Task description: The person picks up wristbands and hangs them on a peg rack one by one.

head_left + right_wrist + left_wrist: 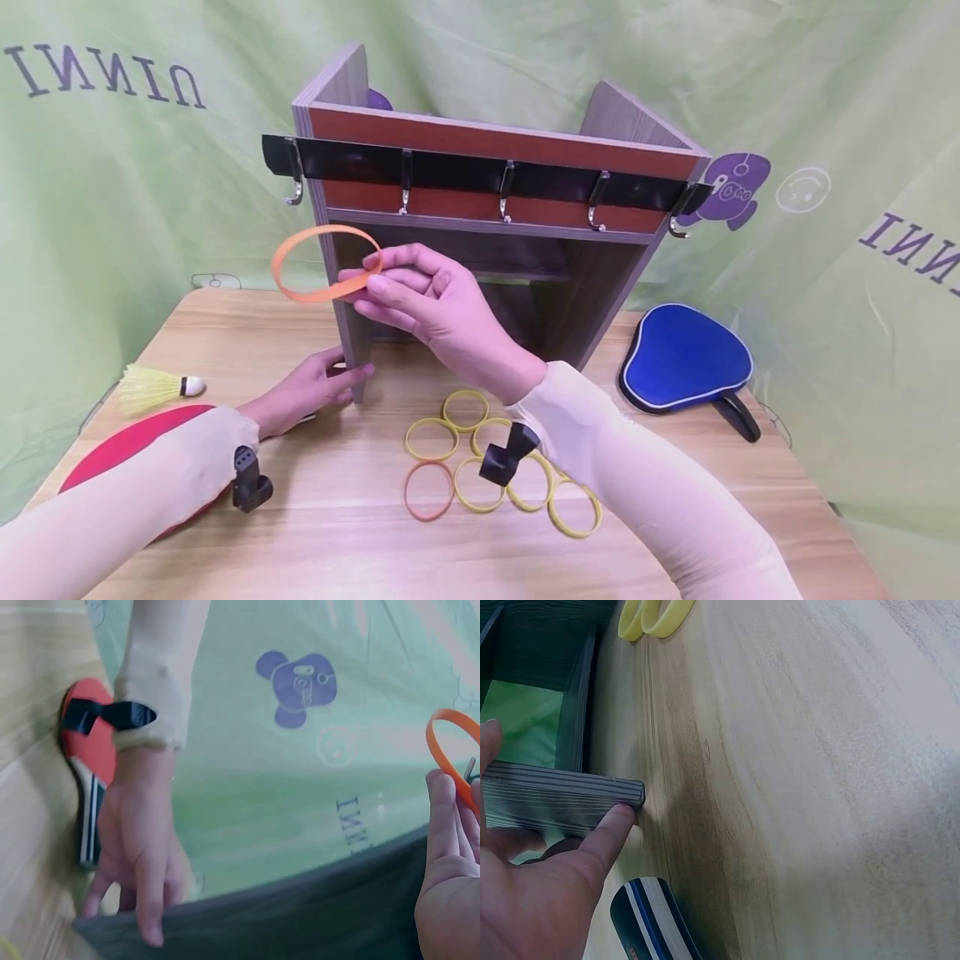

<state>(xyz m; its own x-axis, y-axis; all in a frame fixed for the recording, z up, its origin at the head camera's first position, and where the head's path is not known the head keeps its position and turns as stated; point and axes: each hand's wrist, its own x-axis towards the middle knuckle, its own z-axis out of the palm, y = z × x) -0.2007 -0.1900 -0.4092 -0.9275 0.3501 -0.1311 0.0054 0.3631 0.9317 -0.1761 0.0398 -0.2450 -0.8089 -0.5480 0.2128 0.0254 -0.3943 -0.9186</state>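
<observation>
In the head view my right hand point(457, 317) pinches an orange ring point(318, 296) between thumb and fingers. It holds the ring in the air before the left post of a wooden rack point(480, 125), below the leftmost hook point(295, 193). My left hand point(300, 393) grips the lower front edge of the rack's left side panel point(562, 791). In the left wrist view one finger lies along that panel's end. A black strip point(457, 175) with several silver hooks runs across the rack's front. The right wrist view shows the orange ring point(442, 754) only partly.
Several yellow rings point(431, 421) and an orange-red ring point(428, 492) lie on the table point(315, 533). A red paddle point(90, 746) and a yellow shuttlecock point(153, 387) are at the left. At the right lies a blue paddle case point(686, 358). Green cloth point(847, 108) surrounds the table.
</observation>
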